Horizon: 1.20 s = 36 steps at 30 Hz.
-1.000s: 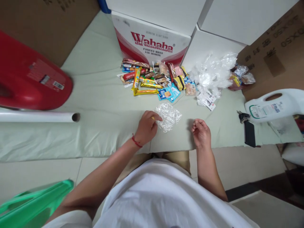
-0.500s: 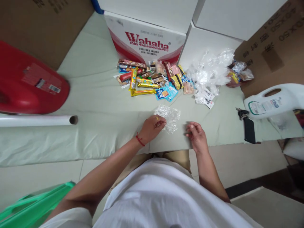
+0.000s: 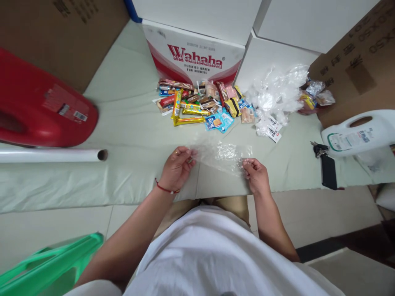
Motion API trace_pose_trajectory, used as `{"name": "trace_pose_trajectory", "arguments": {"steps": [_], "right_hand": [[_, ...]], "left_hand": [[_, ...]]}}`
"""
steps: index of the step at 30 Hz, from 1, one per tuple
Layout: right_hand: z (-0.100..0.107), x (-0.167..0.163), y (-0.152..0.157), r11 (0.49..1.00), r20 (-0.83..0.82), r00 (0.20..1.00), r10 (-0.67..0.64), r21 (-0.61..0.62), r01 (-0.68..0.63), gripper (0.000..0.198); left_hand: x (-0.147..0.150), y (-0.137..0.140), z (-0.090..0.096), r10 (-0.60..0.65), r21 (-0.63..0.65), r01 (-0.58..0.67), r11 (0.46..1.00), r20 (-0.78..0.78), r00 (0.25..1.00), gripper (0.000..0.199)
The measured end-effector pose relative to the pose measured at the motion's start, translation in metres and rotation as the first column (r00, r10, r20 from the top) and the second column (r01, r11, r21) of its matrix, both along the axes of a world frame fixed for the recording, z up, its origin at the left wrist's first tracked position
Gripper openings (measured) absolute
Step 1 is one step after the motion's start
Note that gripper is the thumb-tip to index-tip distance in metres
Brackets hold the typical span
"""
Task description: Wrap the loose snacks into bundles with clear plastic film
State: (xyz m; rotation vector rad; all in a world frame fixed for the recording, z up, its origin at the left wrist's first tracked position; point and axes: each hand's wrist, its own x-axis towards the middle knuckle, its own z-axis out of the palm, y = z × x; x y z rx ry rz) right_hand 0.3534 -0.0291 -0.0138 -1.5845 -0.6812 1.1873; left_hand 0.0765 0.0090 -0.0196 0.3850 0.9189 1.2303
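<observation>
A clear plastic bag, thin and crinkled, stretches between my two hands just above the table's front edge. My left hand, with a red string bracelet at the wrist, pinches the bag's left end. At the opposite end, the fingers of my right hand are closed on the bag's edge. Beyond the bag lies a pile of wrapped snacks in gold, blue, red and brown packets. To the right of that pile is a heap of crumpled clear bags, some with white printed labels.
A Wahaha carton stands behind the snacks. On the left are a red jug and a white roll. A white jug, keys and a black phone are at the right. A green stool stands below left.
My left hand has moved left, drawing the bunched bag out wide. My right hand, formerly apart from the bag, now grips its right end. The view has shifted slightly.
</observation>
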Motion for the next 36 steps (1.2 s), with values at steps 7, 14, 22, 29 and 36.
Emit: {"name": "trace_pose_trajectory", "arguments": {"steps": [7,14,22,29,36], "right_hand": [[-0.007,0.021,-0.012,0.990,0.638,0.762,-0.110,0.140,0.026,0.041],[0.034,-0.016,-0.015,0.832,0.719,0.695,0.002,0.385,-0.400,0.016],[0.034,-0.056,0.006,0.693,0.743,0.640,0.195,0.358,-0.626,0.011],[0.051,-0.028,0.007,0.856,0.286,0.948,0.143,0.445,-0.263,0.027],[0.070,-0.013,-0.001,0.918,0.331,0.943,0.009,0.371,-0.139,0.029]], "left_hand": [[-0.001,-0.009,-0.003,0.000,-0.081,-0.001,0.997,-0.019,1.000,0.037],[0.021,-0.021,0.019,-0.088,-0.014,0.088,0.996,-0.085,0.992,0.037],[0.036,-0.030,0.033,-0.079,0.070,0.089,0.994,-0.131,0.988,0.036],[0.008,-0.032,0.048,-0.013,0.014,0.013,1.000,-0.002,1.000,0.032],[-0.011,-0.025,0.054,0.171,0.056,-0.162,0.985,-0.335,0.927,0.023]]}}
